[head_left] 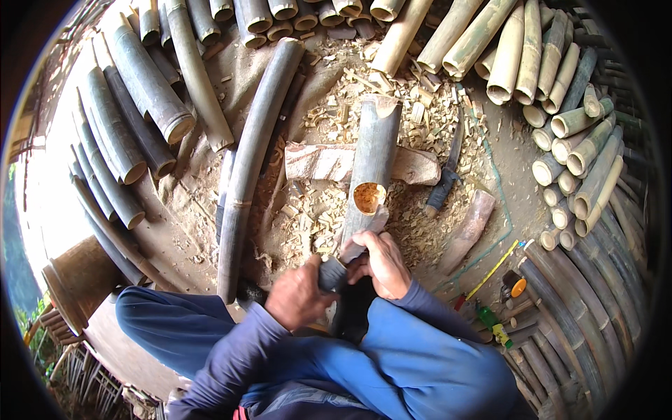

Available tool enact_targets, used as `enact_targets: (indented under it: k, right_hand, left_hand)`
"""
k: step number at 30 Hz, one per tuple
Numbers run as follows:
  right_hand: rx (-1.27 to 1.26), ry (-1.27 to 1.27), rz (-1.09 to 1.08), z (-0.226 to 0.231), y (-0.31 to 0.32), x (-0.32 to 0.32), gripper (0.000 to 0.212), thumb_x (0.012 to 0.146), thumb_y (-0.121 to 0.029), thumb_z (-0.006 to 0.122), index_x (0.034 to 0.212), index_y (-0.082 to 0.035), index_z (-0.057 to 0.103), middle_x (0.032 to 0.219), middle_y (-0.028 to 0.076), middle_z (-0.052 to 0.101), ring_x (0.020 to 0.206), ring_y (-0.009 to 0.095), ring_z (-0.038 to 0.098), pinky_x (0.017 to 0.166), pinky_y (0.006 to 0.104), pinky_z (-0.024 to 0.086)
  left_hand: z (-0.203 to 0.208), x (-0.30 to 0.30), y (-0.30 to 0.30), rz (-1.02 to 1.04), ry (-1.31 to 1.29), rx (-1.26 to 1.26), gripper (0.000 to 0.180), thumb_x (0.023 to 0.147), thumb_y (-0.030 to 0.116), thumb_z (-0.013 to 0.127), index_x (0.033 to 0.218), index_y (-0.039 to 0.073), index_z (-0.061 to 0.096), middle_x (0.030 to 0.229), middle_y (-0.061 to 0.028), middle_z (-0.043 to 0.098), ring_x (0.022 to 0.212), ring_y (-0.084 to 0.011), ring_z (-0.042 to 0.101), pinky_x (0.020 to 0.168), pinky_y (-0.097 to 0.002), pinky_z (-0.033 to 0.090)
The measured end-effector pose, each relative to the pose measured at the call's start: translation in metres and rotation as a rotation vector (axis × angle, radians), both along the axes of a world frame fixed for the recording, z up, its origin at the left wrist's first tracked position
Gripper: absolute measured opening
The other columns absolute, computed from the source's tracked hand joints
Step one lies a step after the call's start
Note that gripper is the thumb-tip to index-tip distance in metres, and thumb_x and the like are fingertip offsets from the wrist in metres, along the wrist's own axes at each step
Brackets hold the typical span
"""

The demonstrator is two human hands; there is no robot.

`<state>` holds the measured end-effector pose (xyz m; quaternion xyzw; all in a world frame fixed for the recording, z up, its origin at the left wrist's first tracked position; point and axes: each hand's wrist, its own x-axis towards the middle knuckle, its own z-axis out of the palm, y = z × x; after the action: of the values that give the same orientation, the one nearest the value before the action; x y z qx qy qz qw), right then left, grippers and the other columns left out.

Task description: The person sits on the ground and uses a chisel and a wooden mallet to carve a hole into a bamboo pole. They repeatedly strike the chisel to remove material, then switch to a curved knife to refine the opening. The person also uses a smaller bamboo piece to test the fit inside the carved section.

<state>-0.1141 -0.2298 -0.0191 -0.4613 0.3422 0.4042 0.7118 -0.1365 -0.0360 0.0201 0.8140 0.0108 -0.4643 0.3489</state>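
Observation:
A grey bamboo tube (pixel 378 150) lies pointing away from me across a rough wooden block (pixel 318 162). An oval hole (pixel 367 199) with an orange-brown inside opens in its upper side. My right hand (pixel 385 264) is closed at the tube's near end, its fingers beside a greyish strip (pixel 374 222) just below the hole. My left hand (pixel 297 294) is curled around a short dark grey cylindrical piece (pixel 332 273), close to my right fingers. Whether that piece joins the tube cannot be made out. Both hands are just above my blue-trousered legs.
Wood chips (pixel 420 112) cover the ground around the block. A knife with a dark wrapped handle (pixel 441 190) lies to the right, near a curved wood piece (pixel 470 227). A long bamboo pole (pixel 255 154) lies left. Bamboo stacks (pixel 588 147) surround me; a green bottle (pixel 486 316) stands near right.

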Motion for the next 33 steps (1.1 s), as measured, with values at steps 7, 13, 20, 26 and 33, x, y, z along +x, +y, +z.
enact_targets:
  k: [7, 13, 20, 26, 33]
  right_hand:
    - [-0.097, -0.162, 0.039, -0.022, 0.017, 0.014, 0.031, 0.099, -0.031, 0.056, 0.104, -0.001, 0.06, 0.09, 0.011, 0.066, 0.069, 0.02, 0.068, 0.056, 0.0327, 0.058]
    - [0.417, -0.086, -0.402, -0.018, 0.038, 0.025, 0.028, 0.103, -0.029, 0.049, 0.112, -0.004, 0.061, 0.102, 0.012, 0.068, 0.089, 0.026, 0.069, 0.075, 0.0428, 0.06]
    - [0.154, -0.186, -0.166, -0.021, 0.032, 0.026, 0.027, 0.101, -0.026, 0.05, 0.108, -0.002, 0.059, 0.101, 0.015, 0.068, 0.08, 0.026, 0.07, 0.067, 0.0388, 0.06]
    - [0.445, -0.165, -0.451, -0.018, 0.032, 0.028, 0.027, 0.103, -0.027, 0.05, 0.115, -0.004, 0.059, 0.102, 0.01, 0.068, 0.095, 0.024, 0.069, 0.081, 0.0426, 0.059]
    - [0.493, -0.045, -0.548, -0.021, 0.029, 0.021, 0.028, 0.103, -0.031, 0.051, 0.113, -0.007, 0.062, 0.108, 0.007, 0.068, 0.098, 0.019, 0.066, 0.082, 0.0408, 0.059]
  left_hand:
    - [-0.044, -0.012, 0.013, 0.357, -0.064, 0.021, 0.042, 0.065, 0.026, 0.083, 0.099, 0.004, 0.071, 0.085, -0.0206, 0.072, 0.081, -0.037, 0.072, 0.078, -0.0445, 0.057]
    - [0.0, 0.08, 0.034, -0.123, -0.697, 0.344, 0.015, 0.072, 0.011, 0.068, 0.087, 0.007, 0.066, 0.079, -0.0148, 0.07, 0.076, -0.035, 0.069, 0.067, -0.0461, 0.053]
    - [-0.005, 0.042, 0.03, 0.089, -0.511, 0.271, 0.014, 0.073, 0.016, 0.068, 0.085, 0.009, 0.068, 0.077, -0.0163, 0.071, 0.072, -0.0338, 0.071, 0.067, -0.045, 0.055]
    - [0.03, 0.097, 0.02, -0.155, -0.742, 0.309, 0.005, 0.076, 0.008, 0.064, 0.074, 0.004, 0.065, 0.064, -0.016, 0.064, 0.061, -0.0332, 0.066, 0.06, -0.0444, 0.05]
    - [0.024, 0.102, 0.008, -0.423, -0.925, 0.352, 0.008, 0.079, 0.01, 0.062, 0.085, 0.005, 0.06, 0.082, -0.0126, 0.068, 0.085, -0.0287, 0.068, 0.073, -0.0417, 0.049]
